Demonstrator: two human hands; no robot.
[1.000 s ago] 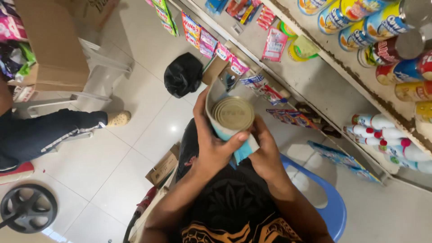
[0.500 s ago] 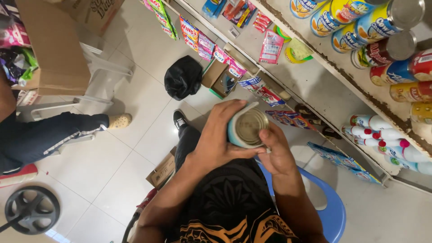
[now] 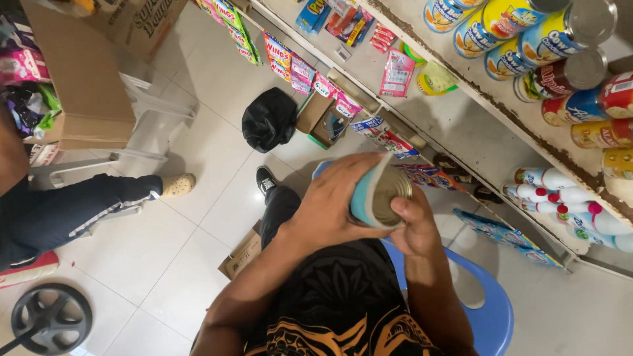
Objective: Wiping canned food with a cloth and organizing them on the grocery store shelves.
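Between 2 hands [image 3: 369, 214], can [image 3: 379, 198] lies sideways, end seemingly facing right.

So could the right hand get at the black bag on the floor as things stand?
Probably not readily. The right hand is on the can, which the left hand also grips, and the black bag lies well beyond the person's foot, apart from both hands.

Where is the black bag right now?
In the head view, the black bag sits on the white tiled floor, upper middle, just left of an open cardboard box at the foot of the shelves.
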